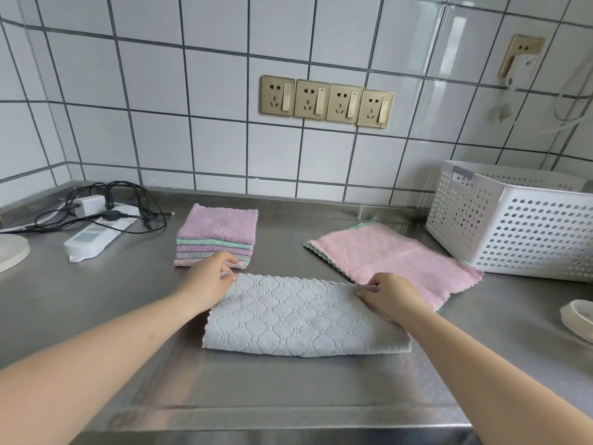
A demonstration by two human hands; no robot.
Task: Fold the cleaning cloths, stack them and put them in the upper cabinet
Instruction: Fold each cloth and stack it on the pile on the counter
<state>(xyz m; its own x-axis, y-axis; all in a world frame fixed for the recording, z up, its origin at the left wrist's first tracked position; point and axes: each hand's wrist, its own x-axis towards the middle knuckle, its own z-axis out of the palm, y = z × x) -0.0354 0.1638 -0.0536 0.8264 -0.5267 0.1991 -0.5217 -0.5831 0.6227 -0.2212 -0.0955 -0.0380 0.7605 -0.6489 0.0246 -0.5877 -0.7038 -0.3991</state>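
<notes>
Your left hand point(210, 277) and right hand point(386, 292) pinch the far corners of the half-folded grey cloth point(301, 319) at centre frame on the tabletop point(288, 396). Uneven corners would likely skew the fold and tilt the folded stack point(216, 236).

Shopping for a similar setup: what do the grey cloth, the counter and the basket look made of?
Grey cloth: soft, plush fabric, probably microfibre, with a quilted diamond texture and scalloped edges.
Counter: brushed stainless steel, by its dull grey sheen and reflections.
Basket: white moulded plastic with perforated walls.
</notes>
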